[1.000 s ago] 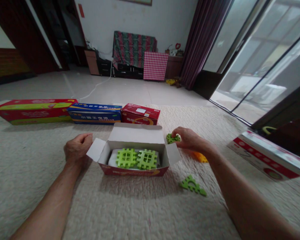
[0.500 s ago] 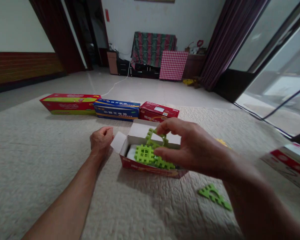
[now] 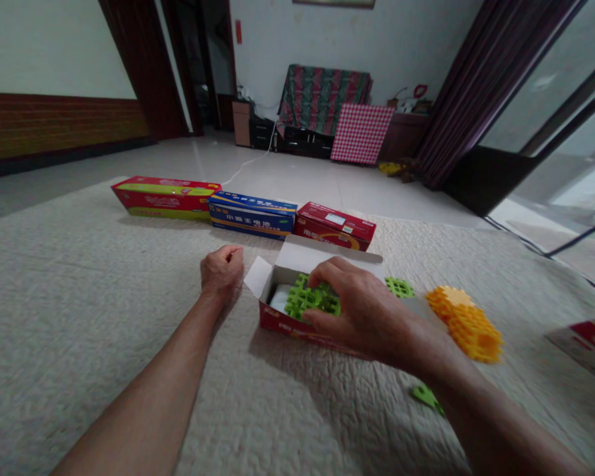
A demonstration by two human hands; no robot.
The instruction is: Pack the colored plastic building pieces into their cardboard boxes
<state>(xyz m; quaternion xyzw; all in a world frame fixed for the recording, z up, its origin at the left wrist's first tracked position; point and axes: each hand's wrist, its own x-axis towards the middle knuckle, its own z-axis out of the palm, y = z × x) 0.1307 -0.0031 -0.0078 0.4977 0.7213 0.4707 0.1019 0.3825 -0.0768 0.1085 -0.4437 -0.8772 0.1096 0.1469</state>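
Note:
My right hand [image 3: 347,297] reaches into an open red-and-white cardboard box [image 3: 297,334], its fingers and thumb curled around a green interlocking building tile [image 3: 327,301]. Other green tiles [image 3: 300,304] with notched edges lie beside it in the box, on top of something white [image 3: 279,297]. My palm hides the right part of the box. My left hand [image 3: 221,270] rests on the quilted mat [image 3: 188,370] in a loose fist, left of the box and apart from it. Nothing shows in its fingers.
Red-and-green [image 3: 168,201], blue [image 3: 252,215] and red [image 3: 334,225] boxes stand in a row behind. Orange interlocked blocks [image 3: 469,324], a green lattice tile [image 3: 399,287] and a green piece [image 3: 426,398] lie to the right. Another box [image 3: 590,347] sits at the right edge.
My right hand has lowered the green tile from above the box into it, among the other tiles. The view has turned left, and the orange blocks now show more fully. My left hand stays in place.

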